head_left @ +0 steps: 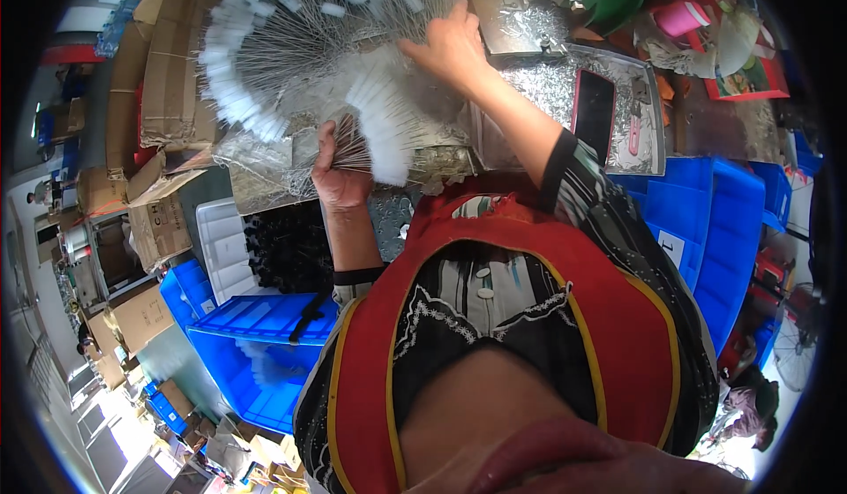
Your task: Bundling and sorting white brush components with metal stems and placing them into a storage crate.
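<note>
My left hand [342,181] is closed round the wire stems of a bundle of thin wire brushes [381,123]. Their white bristle tips fan out to the right of the hand. Farther away, my right hand [453,48] reaches to the right edge of a large heap of the same brushes [296,62]. Its thumb and fingers are apart and touch the stems; no brush shows clearly gripped in it. The heap lies spread on the worktable, white tips pointing outward.
A metal tray [653,132] right of my right forearm holds loose bits, a dark phone [593,115] and a pink-handled cutter [634,135]. Cardboard boxes [176,62] stand at the left. Blue bins [697,229] flank me, and a pink cup [679,19] sits far right.
</note>
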{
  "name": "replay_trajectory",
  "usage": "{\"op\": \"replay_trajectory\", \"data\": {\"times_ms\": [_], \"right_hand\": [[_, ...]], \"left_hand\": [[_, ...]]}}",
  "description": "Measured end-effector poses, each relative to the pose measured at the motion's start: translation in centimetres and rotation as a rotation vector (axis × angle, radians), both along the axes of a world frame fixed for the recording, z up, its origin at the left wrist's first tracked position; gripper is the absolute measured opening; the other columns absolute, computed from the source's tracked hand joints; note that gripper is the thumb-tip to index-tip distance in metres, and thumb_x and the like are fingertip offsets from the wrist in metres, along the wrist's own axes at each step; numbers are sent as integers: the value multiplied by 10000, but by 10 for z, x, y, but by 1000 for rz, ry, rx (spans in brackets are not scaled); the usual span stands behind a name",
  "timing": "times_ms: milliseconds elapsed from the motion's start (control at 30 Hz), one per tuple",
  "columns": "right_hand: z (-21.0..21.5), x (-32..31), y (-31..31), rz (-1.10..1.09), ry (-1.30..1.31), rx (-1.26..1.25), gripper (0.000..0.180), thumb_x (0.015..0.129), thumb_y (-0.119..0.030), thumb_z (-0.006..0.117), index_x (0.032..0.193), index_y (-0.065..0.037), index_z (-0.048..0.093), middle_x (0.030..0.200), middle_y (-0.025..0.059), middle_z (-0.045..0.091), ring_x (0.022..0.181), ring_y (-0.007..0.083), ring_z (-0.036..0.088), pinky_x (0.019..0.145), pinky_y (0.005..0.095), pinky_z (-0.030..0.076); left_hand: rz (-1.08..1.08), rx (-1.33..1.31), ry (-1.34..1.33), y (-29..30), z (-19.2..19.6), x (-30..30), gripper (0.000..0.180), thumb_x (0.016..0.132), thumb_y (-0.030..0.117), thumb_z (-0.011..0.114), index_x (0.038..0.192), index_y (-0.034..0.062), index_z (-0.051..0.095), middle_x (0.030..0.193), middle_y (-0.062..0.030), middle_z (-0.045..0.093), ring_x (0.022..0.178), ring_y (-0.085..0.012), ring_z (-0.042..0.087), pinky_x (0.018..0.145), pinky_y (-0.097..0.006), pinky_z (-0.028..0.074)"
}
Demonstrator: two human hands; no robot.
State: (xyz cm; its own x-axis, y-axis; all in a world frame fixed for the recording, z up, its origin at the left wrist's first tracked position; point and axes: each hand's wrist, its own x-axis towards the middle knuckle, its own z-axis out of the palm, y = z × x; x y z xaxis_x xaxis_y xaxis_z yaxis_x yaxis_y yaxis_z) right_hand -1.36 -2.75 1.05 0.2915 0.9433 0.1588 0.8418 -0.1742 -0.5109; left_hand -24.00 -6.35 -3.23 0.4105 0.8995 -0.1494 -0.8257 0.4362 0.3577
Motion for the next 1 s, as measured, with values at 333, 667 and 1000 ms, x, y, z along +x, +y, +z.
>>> {"op": "replay_trajectory", "data": {"times_ms": [333, 667, 1000], "right_hand": [[-13, -36, 42, -347, 38, -137, 654, 526, -452, 713, 947, 36, 601, 1283, 375, 119, 1097, 451, 288, 938, 450, 245], [-31, -37, 49, -446, -54, -13, 446, 594, -249, 653, 895, 71, 578, 1266, 350, 172, 1069, 433, 318, 937, 443, 237], [-19, -9, 42, -397, 139, -105, 266, 667, -101, 592, 890, 44, 587, 1009, 243, 498, 950, 354, 506, 809, 381, 438]], "left_hand": [[56, -83, 83, -2, -29, -13, 214, 780, 129, 538, 983, 63, 551, 1050, -116, 551, 1010, -253, 498, 920, -392, 356], [-5, 27, 51, -6, -33, -14, 239, 802, 120, 520, 1036, 76, 503, 1090, -143, 520, 1023, -275, 487, 895, -399, 383], [12, 57, 8, -10, -36, -17, 239, 796, 124, 537, 1026, 62, 513, 1087, -147, 522, 1026, -274, 488, 926, -399, 357]]}}
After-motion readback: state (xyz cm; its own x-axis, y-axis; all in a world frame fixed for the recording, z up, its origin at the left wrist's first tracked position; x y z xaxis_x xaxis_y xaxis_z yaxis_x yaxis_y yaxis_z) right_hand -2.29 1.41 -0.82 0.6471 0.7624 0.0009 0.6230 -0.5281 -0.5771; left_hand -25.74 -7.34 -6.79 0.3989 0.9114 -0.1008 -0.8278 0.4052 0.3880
